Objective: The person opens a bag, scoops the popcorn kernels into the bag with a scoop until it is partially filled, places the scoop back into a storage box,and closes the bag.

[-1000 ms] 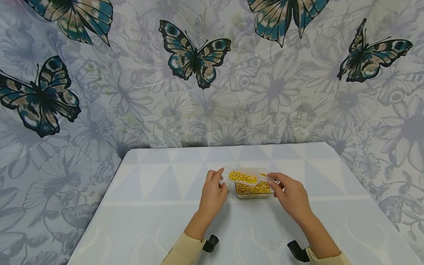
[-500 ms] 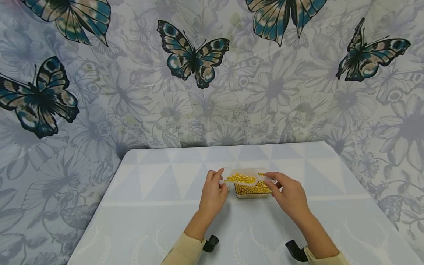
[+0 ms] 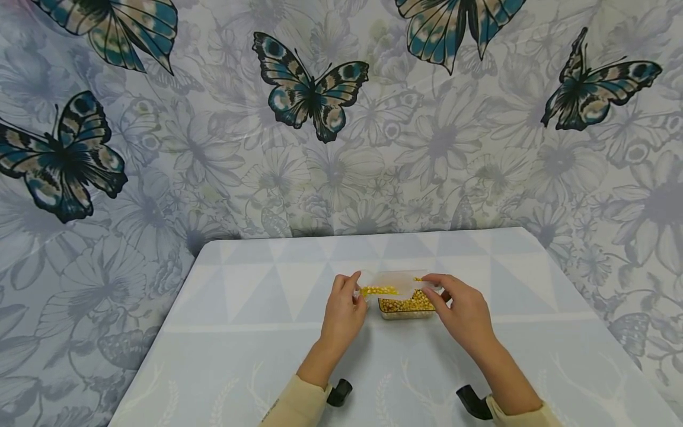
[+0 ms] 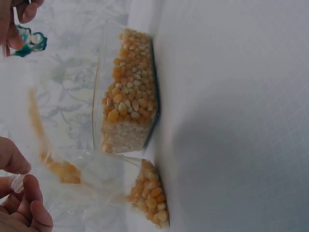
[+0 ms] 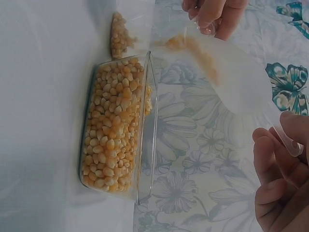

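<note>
My left hand (image 3: 344,311) pinches the top of a clear plastic bag (image 4: 99,181), which hangs down with a small heap of corn kernels (image 4: 148,195) at its bottom. Between thumb and fingers, my right hand (image 3: 465,308) holds the handle of a translucent white scoop (image 5: 246,79). The scoop tilts towards the bag, and kernels slide off its lip into the bag's mouth. Just beside the bag stands a rectangular glass container (image 3: 408,316), filled with corn kernels (image 5: 113,135). In the head view the bag is mostly hidden behind the left hand.
A white and pale-blue patterned cloth covers the table (image 3: 256,344). Behind it hangs a floral backdrop (image 3: 341,178) with large butterflies. Black curved pieces (image 3: 340,392) stick out near both sleeves.
My right hand has shifted slightly left and up, tipping the scoop further. Most kernels on the scoop have run left towards the bag. The left hand stays in place.
</note>
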Demonstrator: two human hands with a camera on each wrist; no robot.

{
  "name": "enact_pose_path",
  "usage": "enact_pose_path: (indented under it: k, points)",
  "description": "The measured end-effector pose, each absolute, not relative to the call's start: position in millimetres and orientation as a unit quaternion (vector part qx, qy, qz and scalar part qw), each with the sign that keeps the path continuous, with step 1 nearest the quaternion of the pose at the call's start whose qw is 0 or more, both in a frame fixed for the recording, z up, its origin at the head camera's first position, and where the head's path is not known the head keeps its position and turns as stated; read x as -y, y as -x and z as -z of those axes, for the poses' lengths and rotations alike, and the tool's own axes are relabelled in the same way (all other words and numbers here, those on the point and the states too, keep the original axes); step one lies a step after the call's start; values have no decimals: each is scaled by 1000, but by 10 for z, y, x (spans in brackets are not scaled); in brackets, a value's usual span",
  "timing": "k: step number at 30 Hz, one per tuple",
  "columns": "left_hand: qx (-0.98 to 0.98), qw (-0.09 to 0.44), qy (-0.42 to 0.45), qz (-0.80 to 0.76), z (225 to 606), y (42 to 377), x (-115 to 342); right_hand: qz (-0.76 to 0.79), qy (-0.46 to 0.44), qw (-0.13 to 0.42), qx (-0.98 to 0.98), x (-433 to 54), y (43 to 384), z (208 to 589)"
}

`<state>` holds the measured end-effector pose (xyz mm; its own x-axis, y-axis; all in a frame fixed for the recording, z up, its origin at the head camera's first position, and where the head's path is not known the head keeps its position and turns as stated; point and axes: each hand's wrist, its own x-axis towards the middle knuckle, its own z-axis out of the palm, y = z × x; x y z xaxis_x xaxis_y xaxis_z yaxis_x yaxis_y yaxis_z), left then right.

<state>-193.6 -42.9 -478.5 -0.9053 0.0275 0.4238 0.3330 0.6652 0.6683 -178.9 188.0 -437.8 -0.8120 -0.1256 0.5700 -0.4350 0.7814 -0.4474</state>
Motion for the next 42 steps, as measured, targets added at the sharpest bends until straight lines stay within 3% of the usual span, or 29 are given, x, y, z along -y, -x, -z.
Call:
enact_pose_path:
  k: [20, 42]
  points:
    - [890, 189, 95, 405, 4796, 1939, 436, -291, -169, 286, 897, -1906, 1784, 4460]
    - [889, 182, 103, 408, 4730, 1996, 479, -326, -142, 273, 894, -2018, 1740, 4600]
